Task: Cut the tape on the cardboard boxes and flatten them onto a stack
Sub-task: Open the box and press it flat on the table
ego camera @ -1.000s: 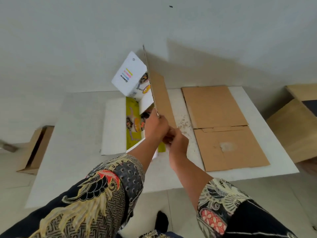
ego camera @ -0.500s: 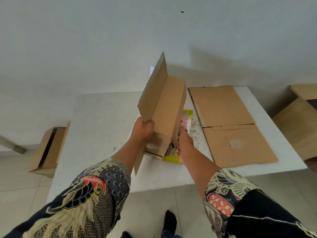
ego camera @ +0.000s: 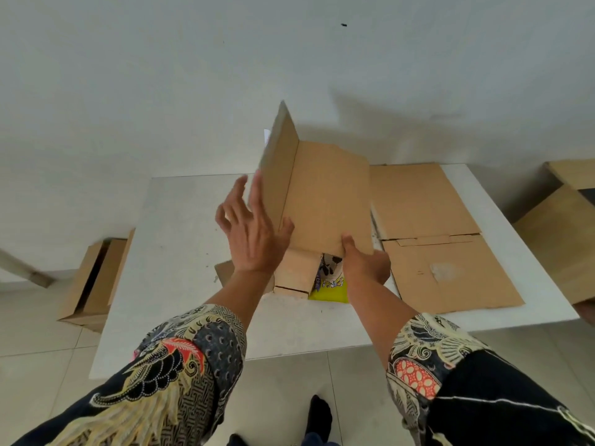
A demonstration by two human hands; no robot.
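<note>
A brown cardboard box [ego camera: 325, 201], opened out, stands tilted over the middle of the white table [ego camera: 180, 239], one panel upright on the left and a wider panel leaning toward me. My left hand [ego camera: 251, 233] has its fingers spread and straight, with the thumb touching the fold and the fingers against the upright panel. My right hand [ego camera: 363, 262] holds the wide panel's lower right corner, fingers curled under it. Beneath the box a yellow printed sheet [ego camera: 331, 288] shows. A flattened cardboard box [ego camera: 441, 252] lies on the table's right half.
An open cardboard box [ego camera: 93, 281] stands on the tiled floor left of the table. More cardboard boxes [ego camera: 563, 239] sit past the table's right edge. A white wall rises just behind the table. My feet show below the table's near edge.
The box has leaned further down and to the right, its wide panel opening toward me. My left hand let go of the lower edge and spread against the upright panel. My right hand shifted right.
</note>
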